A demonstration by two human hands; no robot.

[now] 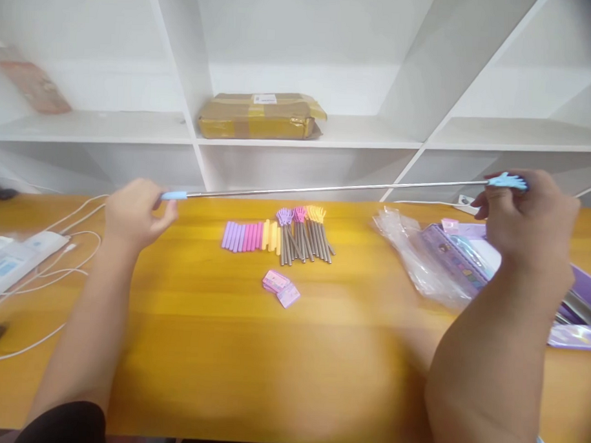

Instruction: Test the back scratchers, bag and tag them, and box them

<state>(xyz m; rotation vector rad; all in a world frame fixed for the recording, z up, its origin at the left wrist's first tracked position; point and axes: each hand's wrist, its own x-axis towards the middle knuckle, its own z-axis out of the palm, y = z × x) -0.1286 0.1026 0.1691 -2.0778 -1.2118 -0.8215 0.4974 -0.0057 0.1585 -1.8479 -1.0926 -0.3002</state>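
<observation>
A telescopic back scratcher is stretched out long across the view, above the back of the table. My left hand is closed on its light blue handle end. At the other end my right hand pinches the light blue hand-shaped head. Below the rod lie several hand-headed metal rods with purple, pink and yellow heads. Beside them is a row of purple, pink and yellow handle sleeves. Small pink and purple cards lie in front of these.
On the right are a clear plastic bag and an open purple box with rods in it. A power strip with white cables is at left. A taped carton sits on the white shelf behind the wooden table.
</observation>
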